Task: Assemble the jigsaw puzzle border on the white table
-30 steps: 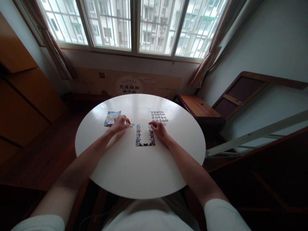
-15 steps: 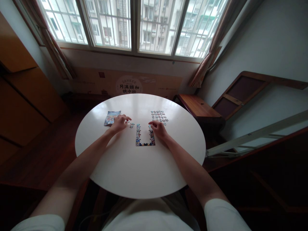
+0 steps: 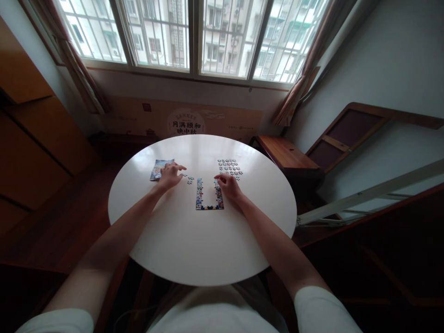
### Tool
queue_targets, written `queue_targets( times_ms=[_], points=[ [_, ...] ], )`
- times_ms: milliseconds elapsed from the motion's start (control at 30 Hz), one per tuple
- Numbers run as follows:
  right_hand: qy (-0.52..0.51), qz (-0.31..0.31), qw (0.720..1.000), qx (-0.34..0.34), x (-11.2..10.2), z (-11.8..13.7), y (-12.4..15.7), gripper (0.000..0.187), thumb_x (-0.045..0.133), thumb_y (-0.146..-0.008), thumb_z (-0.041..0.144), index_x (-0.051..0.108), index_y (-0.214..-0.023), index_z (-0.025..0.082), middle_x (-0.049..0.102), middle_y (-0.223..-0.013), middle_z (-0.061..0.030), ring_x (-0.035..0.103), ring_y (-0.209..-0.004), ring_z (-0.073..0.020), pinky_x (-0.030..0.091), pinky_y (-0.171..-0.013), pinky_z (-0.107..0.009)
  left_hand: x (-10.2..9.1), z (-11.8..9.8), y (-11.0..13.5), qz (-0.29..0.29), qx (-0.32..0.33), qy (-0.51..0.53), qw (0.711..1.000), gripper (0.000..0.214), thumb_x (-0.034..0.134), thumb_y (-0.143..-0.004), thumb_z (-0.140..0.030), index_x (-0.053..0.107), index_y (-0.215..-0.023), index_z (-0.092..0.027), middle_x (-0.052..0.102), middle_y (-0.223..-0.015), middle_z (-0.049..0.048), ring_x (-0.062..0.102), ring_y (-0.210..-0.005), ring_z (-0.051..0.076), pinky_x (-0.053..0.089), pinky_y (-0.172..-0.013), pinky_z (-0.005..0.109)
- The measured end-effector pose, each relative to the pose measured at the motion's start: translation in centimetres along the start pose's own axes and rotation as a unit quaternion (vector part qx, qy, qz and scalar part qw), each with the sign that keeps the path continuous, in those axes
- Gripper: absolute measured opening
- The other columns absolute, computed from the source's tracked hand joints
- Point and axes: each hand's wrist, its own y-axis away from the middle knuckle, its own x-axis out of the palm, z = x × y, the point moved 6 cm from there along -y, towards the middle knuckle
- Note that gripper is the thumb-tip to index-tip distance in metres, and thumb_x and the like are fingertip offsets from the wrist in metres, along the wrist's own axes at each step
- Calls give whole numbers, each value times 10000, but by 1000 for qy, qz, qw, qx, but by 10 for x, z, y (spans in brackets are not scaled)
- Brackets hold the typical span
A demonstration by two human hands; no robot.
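A U-shaped strip of joined jigsaw pieces (image 3: pixel 210 208) lies in the middle of the round white table. My right hand (image 3: pixel 227 184) is at the top of its right side, thumb and forefinger pinched; whatever is between the fingertips is too small to make out. My left hand (image 3: pixel 170 175) is to the left with its fingers apart, holding nothing, just beside a few loose jigsaw pieces (image 3: pixel 190 180). Partly under that hand lies a colourful picture sheet (image 3: pixel 157 169). Rows of loose jigsaw pieces (image 3: pixel 228 164) are laid out beyond my right hand.
The round white table (image 3: pixel 194 249) stands below a barred window (image 3: pixel 173 37). A wooden bench (image 3: pixel 287 152) is at its far right, and a pale metal rail (image 3: pixel 367 192) slants along the right. Wooden cabinets (image 3: pixel 38 134) line the left.
My left hand has shifted slightly, and its fingers have spread from a more closed pose near the loose pieces. My right hand stays at the strip's right side.
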Motion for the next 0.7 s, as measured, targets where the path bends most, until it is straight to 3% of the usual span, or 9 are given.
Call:
queue_targets(
  times_ms=[300, 533, 700],
  points=[
    [-1, 0, 1000, -3, 0, -2, 0, 240, 513, -767, 170, 735, -851, 138, 666, -707, -33, 509, -567, -112, 427, -612, -244, 8, -11, 3, 49, 49, 16, 997, 351, 540, -776, -159, 709, -1059, -277, 606, -1094, 69, 455, -1096, 317, 333, -957, 496],
    [-9, 2, 1000, 1, 2, -3, 0, 236, 520, -765, 183, 735, -857, 147, 675, -722, -36, 509, -566, -114, 436, -612, -249, 11, -13, 2, 39, 100, 29, 994, 257, 566, -761, -228, 734, -952, -262, 607, -1034, 56, 474, -1055, 279, 353, -952, 461],
    [-4, 1, 1000, 0, 2, -3, 0, 236, 519, -762, 180, 735, -851, 150, 679, -729, -37, 508, -566, -112, 438, -611, -246, 16, -13, 1, 37, 121, 38, 991, 266, 562, -794, -249, 736, -994, -267, 616, -1029, 65, 485, -1037, 268, 361, -942, 444]
  ],
)
